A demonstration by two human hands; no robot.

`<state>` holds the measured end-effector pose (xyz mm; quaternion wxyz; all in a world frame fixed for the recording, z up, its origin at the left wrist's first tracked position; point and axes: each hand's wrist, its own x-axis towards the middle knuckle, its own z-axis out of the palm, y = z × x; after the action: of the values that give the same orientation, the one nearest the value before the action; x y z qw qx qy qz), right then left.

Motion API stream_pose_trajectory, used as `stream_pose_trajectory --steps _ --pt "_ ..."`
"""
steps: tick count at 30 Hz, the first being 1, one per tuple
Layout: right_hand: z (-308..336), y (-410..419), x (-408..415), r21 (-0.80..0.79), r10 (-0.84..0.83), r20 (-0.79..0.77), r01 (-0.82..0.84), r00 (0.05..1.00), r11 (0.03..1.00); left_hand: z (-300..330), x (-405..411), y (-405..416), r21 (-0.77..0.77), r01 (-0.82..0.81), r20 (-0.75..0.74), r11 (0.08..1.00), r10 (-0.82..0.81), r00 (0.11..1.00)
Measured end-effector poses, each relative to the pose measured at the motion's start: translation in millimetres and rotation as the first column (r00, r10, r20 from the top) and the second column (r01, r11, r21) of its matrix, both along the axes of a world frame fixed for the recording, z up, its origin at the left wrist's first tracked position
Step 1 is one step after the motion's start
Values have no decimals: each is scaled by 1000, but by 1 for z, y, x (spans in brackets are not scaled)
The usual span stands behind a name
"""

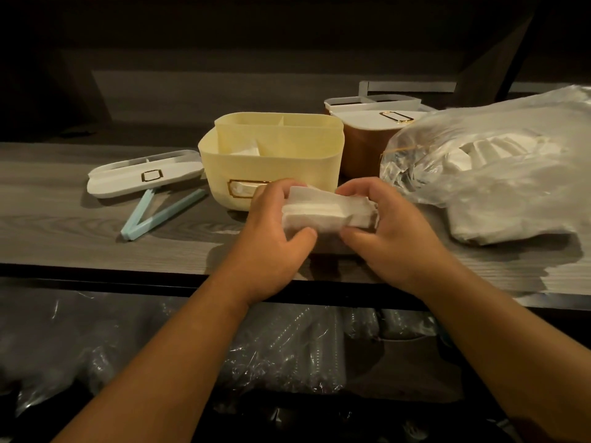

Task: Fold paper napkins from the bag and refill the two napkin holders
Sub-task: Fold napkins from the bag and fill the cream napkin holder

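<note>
A grey wood-grain shelf runs across the view, and on its right end lies a large clear plastic bag holding white paper napkins, its mouth turned toward the middle. Left of the bag stands a cream napkin holder with its lid off, divided inside, with some white paper showing in its left compartment and a gold label frame on its front wall. Just behind it to the right stands a brown napkin holder with a white lid on top. A separate white lid with a gold frame lies flat on the shelf left of the cream holder, and a pale blue bag clip lies open in a V in front of that lid. In front of the cream holder, above the shelf's front edge, the left hand and right hand both grip a stack of white napkins, fingers curled over its ends and thumbs underneath; the stack seems partly folded, though blur hides the crease
</note>
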<state>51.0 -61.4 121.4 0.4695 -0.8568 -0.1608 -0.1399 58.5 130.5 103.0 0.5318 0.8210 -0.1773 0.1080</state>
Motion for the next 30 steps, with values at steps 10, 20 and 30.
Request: stream_pose_trajectory --steps 10,20,30 --pt "-6 -8 5 31 88 -72 -86 993 996 2 -2 0 62 -27 90 998 21 996" --pt "-4 14 8 170 61 -125 -40 990 985 4 -2 1 -2 -34 70 999 34 997" --pt "-5 19 12 316 65 -207 4 976 949 8 -2 3 -148 -44 12 988 47 999"
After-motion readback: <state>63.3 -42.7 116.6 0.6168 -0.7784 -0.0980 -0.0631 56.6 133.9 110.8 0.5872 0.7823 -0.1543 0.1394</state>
